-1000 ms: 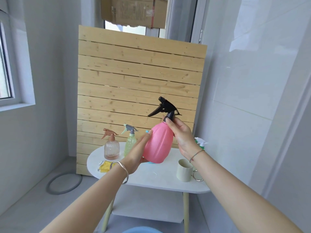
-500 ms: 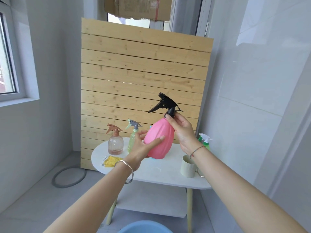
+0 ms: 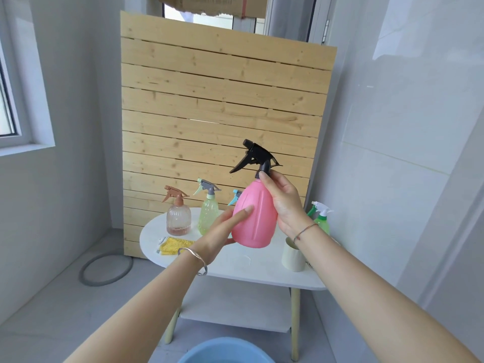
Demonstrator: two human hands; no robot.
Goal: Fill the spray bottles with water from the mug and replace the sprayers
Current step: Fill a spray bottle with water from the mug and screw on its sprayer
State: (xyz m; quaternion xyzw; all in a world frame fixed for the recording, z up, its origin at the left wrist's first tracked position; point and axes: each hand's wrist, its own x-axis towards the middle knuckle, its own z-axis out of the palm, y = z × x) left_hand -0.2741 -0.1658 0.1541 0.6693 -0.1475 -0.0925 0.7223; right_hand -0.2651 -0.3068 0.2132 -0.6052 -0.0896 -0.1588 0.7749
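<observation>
Pink plastic fills the middle of what we see: the pink spray bottle (image 3: 255,218) is held upright in the air above the white desk (image 3: 251,265), clear of its top. Our right hand (image 3: 284,203) closes its grip around the bottle's shoulder and neck from the right side, with the fingertips touching the collar just under the black sprayer (image 3: 258,157), whose nozzle points left. Our left hand (image 3: 222,231) supports the lower left side of the body, fingers curved loosely and the forefinger laid flat across the pink wall, so the bottle sits between the two grips. We cannot tell whether the sprayer is screwed tight or loose. On the desk behind stand a clear bottle with a brown sprayer (image 3: 178,217) and, just beside it, a pale green bottle with a grey sprayer (image 3: 208,213); a light blue nozzle shows from behind the pink one. A green bottle with a white sprayer (image 3: 321,218) stands at the far right edge. The cream mug (image 3: 292,256) rests on the desk below our right wrist, and a yellow cloth (image 3: 174,244) lies near the left rim. A blue basin (image 3: 225,352) sits on the floor below.
</observation>
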